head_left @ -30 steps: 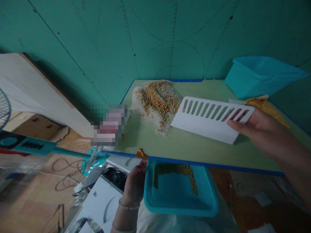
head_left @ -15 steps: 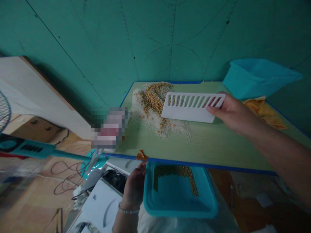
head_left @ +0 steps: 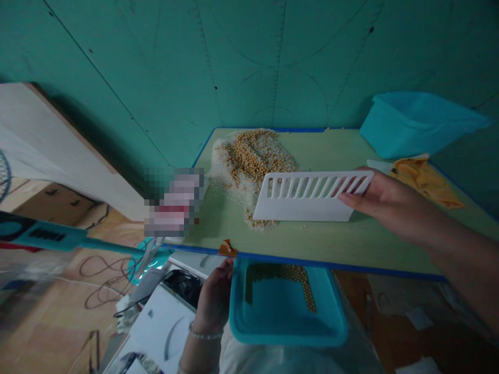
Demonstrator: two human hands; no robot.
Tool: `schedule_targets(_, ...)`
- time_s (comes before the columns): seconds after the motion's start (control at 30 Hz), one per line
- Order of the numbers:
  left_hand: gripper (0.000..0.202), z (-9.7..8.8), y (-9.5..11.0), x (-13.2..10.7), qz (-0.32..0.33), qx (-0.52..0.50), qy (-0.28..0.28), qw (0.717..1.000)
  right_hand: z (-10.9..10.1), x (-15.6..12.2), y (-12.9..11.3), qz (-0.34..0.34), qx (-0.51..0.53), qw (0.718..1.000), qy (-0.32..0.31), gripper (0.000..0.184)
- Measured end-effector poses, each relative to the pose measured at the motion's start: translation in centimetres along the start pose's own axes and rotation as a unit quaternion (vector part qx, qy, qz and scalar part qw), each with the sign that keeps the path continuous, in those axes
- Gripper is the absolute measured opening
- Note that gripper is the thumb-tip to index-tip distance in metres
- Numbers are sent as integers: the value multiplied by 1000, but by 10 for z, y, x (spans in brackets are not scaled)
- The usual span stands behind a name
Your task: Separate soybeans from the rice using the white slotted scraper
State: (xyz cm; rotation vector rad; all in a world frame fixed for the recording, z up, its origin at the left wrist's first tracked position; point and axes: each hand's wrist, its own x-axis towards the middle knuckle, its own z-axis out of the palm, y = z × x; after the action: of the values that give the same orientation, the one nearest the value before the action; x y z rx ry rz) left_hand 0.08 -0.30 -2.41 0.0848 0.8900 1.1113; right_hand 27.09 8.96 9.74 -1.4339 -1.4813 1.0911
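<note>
My right hand (head_left: 384, 200) grips one end of a white slotted plastic scraper (head_left: 307, 196), which stands on edge on the green table (head_left: 335, 241) against the near side of a pile of rice and yellow beans (head_left: 251, 158). A small clump of grains lies at the scraper's left end. Below the table's front edge, my left hand (head_left: 216, 298) holds the left rim of a teal tray (head_left: 286, 306) that has a band of beans in it.
A teal bin (head_left: 413, 122) and an orange cloth (head_left: 424, 179) sit at the table's back right. A blurred packet (head_left: 173, 200) rests at the left edge. Cables, a fan stand (head_left: 47, 236) and papers lie on the floor to the left. A green wall rises behind.
The scraper went to the far side of the pile, then came back toward me, dragging grains to the table's front. The left hand and tray stayed put.
</note>
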Motion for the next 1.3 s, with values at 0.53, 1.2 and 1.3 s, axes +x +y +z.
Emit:
schedule_targets(0.53,13,-1,2,0,1,-15,-6,1000,6,-9,0,-3,8,1000,0,17)
schedule_targets(1.2,13,3,5,-1,-1,-14,4,1000,12,-14,1,17,14,999,-47,24)
schedule_targets(1.3,13,3,5,0,1,-13,3,1000,13,-16,2,10,7,998,-54,27)
